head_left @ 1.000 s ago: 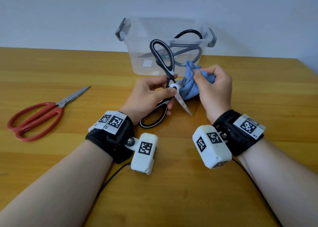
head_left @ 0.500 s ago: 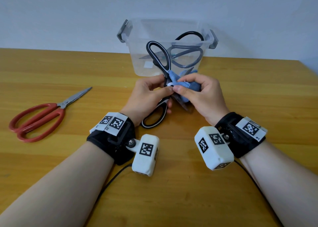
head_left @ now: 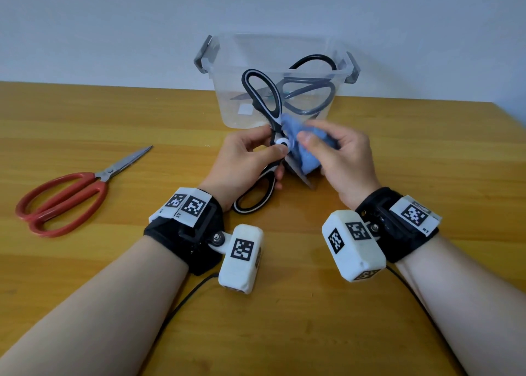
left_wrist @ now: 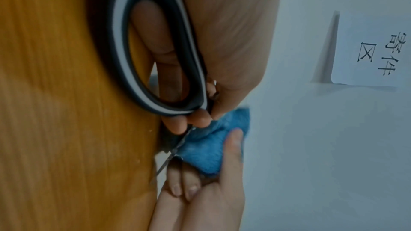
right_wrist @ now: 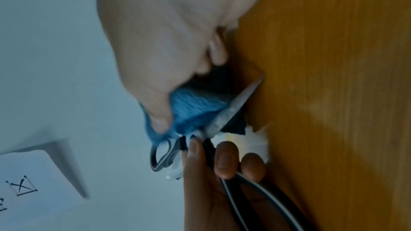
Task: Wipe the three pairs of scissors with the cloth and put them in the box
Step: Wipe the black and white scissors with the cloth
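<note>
Blue terry cloth [head_left: 306,150] bunched in right hand [head_left: 338,159], pinched over lower blade to wipe it. Left hand [head_left: 244,162] grips open black-and-white-handled scissors [head_left: 263,99] at pivot, steadying. Clear plastic box [head_left: 273,76] at twelve o'clock holds dark-handled scissors [head_left: 310,91]; red-handled scissors [head_left: 65,197] wait at nine.

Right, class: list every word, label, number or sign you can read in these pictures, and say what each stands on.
"寄件区": on the white paper sheet on the wall, left wrist view.
Same sheet in the right wrist view: only "区" reads, the rest is cut off.
Square code markers on the wrist cameras: patterns, no readable text.
Label in the clear box: blank or too blurred.
</note>
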Motion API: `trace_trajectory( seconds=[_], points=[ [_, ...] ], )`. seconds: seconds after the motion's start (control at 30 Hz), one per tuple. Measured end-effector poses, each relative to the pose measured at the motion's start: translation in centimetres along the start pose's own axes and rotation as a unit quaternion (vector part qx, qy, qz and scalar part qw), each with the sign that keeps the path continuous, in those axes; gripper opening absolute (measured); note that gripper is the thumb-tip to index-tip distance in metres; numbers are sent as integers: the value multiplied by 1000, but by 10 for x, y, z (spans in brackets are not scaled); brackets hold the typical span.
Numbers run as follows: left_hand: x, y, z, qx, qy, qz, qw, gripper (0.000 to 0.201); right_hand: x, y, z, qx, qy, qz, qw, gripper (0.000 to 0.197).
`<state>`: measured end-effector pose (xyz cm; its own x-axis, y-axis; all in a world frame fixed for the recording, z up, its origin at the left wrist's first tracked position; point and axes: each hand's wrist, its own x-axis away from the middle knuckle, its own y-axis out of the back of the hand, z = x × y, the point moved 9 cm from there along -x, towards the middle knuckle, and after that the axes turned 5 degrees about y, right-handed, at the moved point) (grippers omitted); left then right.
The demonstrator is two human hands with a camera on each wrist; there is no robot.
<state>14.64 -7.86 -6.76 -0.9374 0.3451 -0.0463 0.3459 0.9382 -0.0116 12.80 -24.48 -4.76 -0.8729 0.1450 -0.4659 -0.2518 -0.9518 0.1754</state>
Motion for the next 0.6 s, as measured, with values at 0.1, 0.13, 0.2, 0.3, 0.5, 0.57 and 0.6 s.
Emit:
trace_trajectory(
  seconds=[0.1,0.13,0.2,0.3,0.5,0.57,0.6],
  points=[
    [2,-5,-4,-4,-13,25,1000,25,2,-11,8,41,29,47,998,18],
    [3,-6,-5,-6,-15,33,999,22,1,-7,8,41,31,32,998,17],
    [5,-9,-6,-7,-14,47,999,12,-1,2,8,44,34,-11,998,15],
    [6,-11,-5,1,-2,46,999,23,-2,21,3,38,19,-97,994,14],
    [1,-4,-2,-1,-3,21,1000,20,-2,13,6,5,24,-60,998,15],
    [2,-5,-4,-3,-9,30,1000,20,0,-2,6,17,16,11,1000,16],
    [2,-7,-5,-1,-9,37,999,21,1,-4,6,23,15,25,999,16]
  ],
)
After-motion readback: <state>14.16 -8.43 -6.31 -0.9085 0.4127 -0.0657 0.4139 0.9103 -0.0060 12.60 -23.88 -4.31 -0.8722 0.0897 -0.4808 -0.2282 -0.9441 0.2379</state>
